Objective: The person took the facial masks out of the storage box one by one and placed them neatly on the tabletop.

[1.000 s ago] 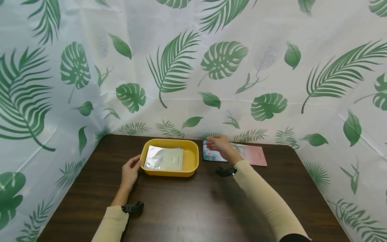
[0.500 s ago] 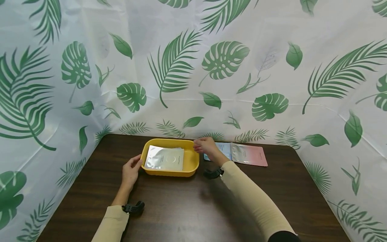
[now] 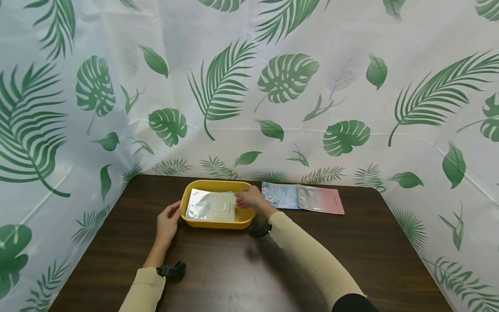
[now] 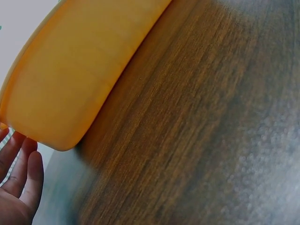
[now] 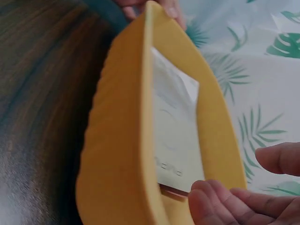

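Observation:
A yellow plastic basin stands toward the back of the table with silvery pale-green sheet mask packets stacked in its left and middle part. My left hand is at the basin's left end, fingertips touching the wall near the rim; the left wrist view shows these fingers fairly straight. My right hand reaches over the basin's right end. In the right wrist view its fingertips lie right at the packets' near edge, thumb held apart from them, nothing between.
Right of the basin, a blue floral packet and a pink-and-silver packet lie side by side on the dark wooden table. A white curtain with green leaves hangs close behind and at both sides.
My right hand has moved left from above the blue packet, across the basin's right rim, to the stacked packets' edge. My left hand, the basin and the packets stay in place.

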Available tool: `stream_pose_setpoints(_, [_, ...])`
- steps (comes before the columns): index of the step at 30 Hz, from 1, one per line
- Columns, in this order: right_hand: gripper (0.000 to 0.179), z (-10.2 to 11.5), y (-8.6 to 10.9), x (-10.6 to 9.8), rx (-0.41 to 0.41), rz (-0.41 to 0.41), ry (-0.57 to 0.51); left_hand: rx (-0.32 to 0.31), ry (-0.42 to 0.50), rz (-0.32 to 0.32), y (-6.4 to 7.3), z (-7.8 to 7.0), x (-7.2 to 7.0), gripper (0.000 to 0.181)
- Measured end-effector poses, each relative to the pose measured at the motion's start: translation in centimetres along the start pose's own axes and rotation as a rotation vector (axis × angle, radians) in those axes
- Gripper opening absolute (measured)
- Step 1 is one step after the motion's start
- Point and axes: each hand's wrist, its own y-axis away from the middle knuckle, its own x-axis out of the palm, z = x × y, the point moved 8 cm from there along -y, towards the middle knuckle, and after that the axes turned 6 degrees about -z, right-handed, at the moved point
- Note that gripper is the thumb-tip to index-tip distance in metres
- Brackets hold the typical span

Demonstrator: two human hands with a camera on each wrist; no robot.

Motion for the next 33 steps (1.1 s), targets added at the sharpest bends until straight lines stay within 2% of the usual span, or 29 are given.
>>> stream_pose_setpoints(7, [0.03,-0.9,0.1,1.4,0.04,0.041,0.093,0.008,-0.004,-0.005,0.1,0.0,-0.1,0.038])
stream_pose_setpoints(19, [0.021,-1.0,0.2,2.6,0.002,0.055,0.341,-0.003,-0.006,-0.002,0.2,-0.2,-0.1,0.039])
stream_pose_setpoints(25, [0.014,-0.9,0.4,2.8,-0.022,0.035,0.339,0.004,0.0,-0.007,0.3,-0.2,-0.1,0.038])
stream_pose_setpoints(27, [0.012,-0.8,0.5,2.8,-0.026,0.021,0.316,0.014,0.007,-0.014,0.3,-0.2,-0.2,0.038])
stream_pose_setpoints(33, [0.022,-0.8,0.4,2.5,-0.023,-0.044,0.197,0.058,0.034,-0.032,0.2,-0.3,-0.2,0.036])
